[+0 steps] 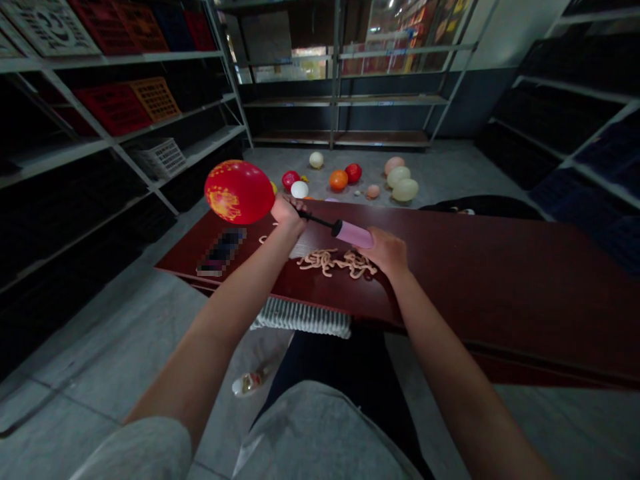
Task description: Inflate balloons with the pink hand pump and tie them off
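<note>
A red balloon (pixel 240 192) with yellow printing is inflated and sticks out to the left of my left hand (pixel 289 211). That hand is closed around the balloon's neck, where it meets the black end of a hand balloon pump (pixel 354 235). My fingers hide the nozzle. The pump's pink barrel is gripped by my right hand (pixel 389 251), and a stretch of black rod shows between the two hands. Beneath the pump, a loose pile of curled tan strands (pixel 320 261) lies on the dark red table (pixel 500 267).
A blurred-out flat dark object (pixel 223 252) lies at the table's left end. Beyond the table, several balloons, among them an orange one (pixel 339 181) and a pale one (pixel 405 190), rest on the floor. Shelves with crates (pixel 155 97) stand left; a metal rack (pixel 290 101) stands behind.
</note>
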Demonstrator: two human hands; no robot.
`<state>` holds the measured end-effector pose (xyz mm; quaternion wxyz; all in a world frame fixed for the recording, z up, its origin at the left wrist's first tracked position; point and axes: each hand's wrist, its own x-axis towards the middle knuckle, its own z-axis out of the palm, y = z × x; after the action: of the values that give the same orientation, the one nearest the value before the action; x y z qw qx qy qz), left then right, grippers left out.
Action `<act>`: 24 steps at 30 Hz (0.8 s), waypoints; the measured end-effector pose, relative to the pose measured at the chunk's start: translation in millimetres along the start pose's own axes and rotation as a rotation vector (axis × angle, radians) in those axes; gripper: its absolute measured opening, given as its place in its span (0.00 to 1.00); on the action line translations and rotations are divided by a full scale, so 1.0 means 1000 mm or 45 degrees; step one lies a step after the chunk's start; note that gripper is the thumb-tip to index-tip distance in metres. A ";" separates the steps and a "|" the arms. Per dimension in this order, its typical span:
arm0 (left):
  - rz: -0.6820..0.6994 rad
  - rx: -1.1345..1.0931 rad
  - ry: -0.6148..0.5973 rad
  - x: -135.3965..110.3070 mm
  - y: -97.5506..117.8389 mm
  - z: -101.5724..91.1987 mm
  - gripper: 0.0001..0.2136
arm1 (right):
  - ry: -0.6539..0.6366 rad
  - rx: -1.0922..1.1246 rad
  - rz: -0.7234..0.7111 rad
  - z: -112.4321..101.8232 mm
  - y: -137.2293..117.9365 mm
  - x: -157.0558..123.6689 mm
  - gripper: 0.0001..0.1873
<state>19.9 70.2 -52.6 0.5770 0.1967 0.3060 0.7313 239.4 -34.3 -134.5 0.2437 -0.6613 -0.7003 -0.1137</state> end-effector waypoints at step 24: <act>0.254 -0.202 -0.212 -0.054 -0.062 0.049 0.26 | 0.144 0.129 0.128 0.011 0.020 0.003 0.20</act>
<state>109.2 38.1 -54.9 0.5385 0.2399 0.1773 0.7881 256.9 -24.7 -145.4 0.3214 -0.6750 -0.6561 -0.1031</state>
